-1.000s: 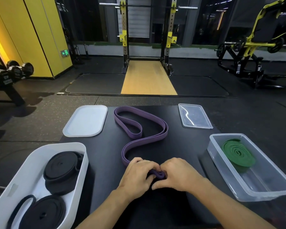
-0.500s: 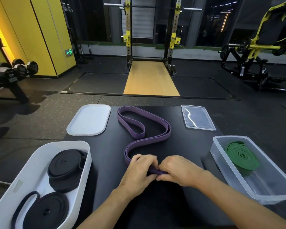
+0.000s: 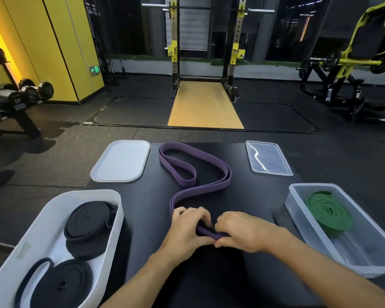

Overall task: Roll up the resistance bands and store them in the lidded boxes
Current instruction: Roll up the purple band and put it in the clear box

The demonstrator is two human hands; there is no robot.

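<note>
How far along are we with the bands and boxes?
Done: two black bands lie rolled in the white box; the green band lies rolled in the clear box. In hand: the left hand and right hand grip the near end of the purple band; most of it lies unrolled. Left: finish that roll, box it, and fit the white lid and clear lid, both lying off on the table.

The near end of the purple band (image 3: 188,182) vanishes under the left hand (image 3: 187,230) and right hand (image 3: 242,232). How far it is rolled cannot be told, perhaps only a first fold. The white box (image 3: 31,232) is cut off by the left and bottom edges, and the clear box (image 3: 369,241) by the right edge. The dumbbell (image 3: 20,94) markings are too small to read.
</note>
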